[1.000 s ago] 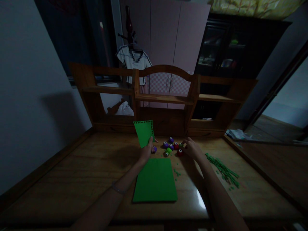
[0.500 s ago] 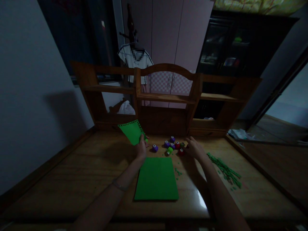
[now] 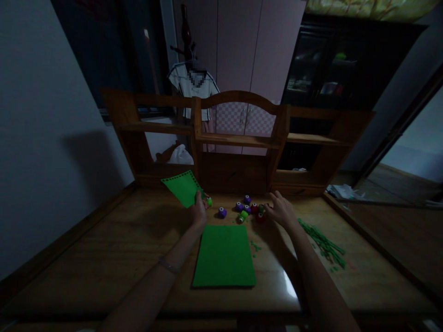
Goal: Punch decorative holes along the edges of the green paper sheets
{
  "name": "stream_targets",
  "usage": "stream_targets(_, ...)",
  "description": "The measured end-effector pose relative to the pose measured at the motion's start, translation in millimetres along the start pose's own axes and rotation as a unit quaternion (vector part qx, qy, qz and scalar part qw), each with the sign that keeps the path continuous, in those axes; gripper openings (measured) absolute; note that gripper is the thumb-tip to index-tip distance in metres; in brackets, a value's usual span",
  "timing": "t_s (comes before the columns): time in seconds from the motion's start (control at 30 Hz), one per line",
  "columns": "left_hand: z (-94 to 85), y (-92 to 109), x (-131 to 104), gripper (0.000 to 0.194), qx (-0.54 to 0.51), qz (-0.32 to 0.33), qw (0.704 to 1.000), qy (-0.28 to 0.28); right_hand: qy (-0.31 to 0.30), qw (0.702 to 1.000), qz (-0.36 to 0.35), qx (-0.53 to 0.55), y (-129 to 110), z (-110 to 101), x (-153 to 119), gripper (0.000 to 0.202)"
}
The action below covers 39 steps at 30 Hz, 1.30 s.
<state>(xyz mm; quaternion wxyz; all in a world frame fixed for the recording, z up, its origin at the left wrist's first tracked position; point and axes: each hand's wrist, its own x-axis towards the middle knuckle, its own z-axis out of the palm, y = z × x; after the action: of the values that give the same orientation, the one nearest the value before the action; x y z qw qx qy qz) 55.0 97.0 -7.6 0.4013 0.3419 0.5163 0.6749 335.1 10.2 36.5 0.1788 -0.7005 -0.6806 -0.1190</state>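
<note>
My left hand [image 3: 198, 211] grips a green sheet [image 3: 182, 190] by its right edge, thumb on top. Small dark holes run along the sheet's far and right edges. A bright green craft punch [image 3: 208, 201] shows just right of that hand; whether the fingers touch it I cannot tell. My right hand [image 3: 279, 210] hovers with its fingers bent and apart. Close to its fingertips are a red punch [image 3: 260, 218] and a dark green punch [image 3: 261, 209]. A stack of green sheets [image 3: 224, 256] lies flat between my forearms.
Several purple punches, such as one purple punch [image 3: 222, 212], another red one and a tipped light green punch [image 3: 243, 216] sit mid-table. Green paper scraps [image 3: 255, 246] lie beside the stack. Thin green strips [image 3: 322, 243] are heaped at right. A wooden shelf [image 3: 238, 140] borders the back.
My left hand has shifted slightly left with the green sheet, and more of the bright green punch beside it shows. My right hand has barely moved, its fingers lifting a little.
</note>
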Motion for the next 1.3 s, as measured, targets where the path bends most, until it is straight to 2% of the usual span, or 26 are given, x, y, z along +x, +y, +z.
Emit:
stream_targets(0.17, 2.1, -5.4, -0.6, 0.045, 0.021, -0.009, 1.0, -0.006, 0.004, 0.998, -0.057, 0.021, -11.2, 3.6, -2.2, 0.033)
stream_targets(0.27, 1.9, -4.8, 0.5, 0.041, 0.003, -0.016, 1.0, -0.006, 0.01, 0.997, -0.073, 0.015, -14.2, 7.9, -1.5, 0.032)
stream_targets(0.37, 2.1, -4.6, 2.0, 0.032, -0.05, -0.024, 0.998, 0.01, 0.021, 0.998, -0.052, 0.006, -7.9, 9.5, 0.8, 0.03)
stream_targets(0.47, 2.0, -7.4, 5.0, 0.024, -0.093, -0.04, 0.994, 0.037, 0.036, 0.999, 0.009, -0.016, 8.2, 8.3, 3.3, 0.029)
stream_targets(0.6, 1.2, -11.8, 8.3, 0.026, -0.08, -0.059, 0.994, 0.041, 0.035, 0.996, 0.076, -0.035, 32.8, 6.3, 4.1, 0.036)
stream_targets(0.7, 1.0, -12.0, 7.7, 0.03, -0.063, -0.057, 0.996, 0.04, 0.008, 0.998, 0.057, -0.02, 42.8, 7.4, 3.3, 0.039)
stream_targets(0.83, 1.0, -11.0, 6.3, 0.033, -0.047, -0.057, 0.997, 0.034, -0.021, 0.999, 0.044, 0.011, 43.4, 11.9, 2.9, 0.044)
stream_targets(1.13, 1.9, -14.1, 8.5, 0.03, -0.067, -0.066, 0.994, 0.049, -0.032, 0.998, 0.056, 0.007, 38.4, 14.4, 3.4, 0.04)
stream_targets(1.3, 1.6, -11.6, 6.7, 0.028, -0.081, -0.063, 0.994, 0.039, -0.034, 0.998, 0.056, -0.006, 36.8, 14.6, 3.9, 0.038)
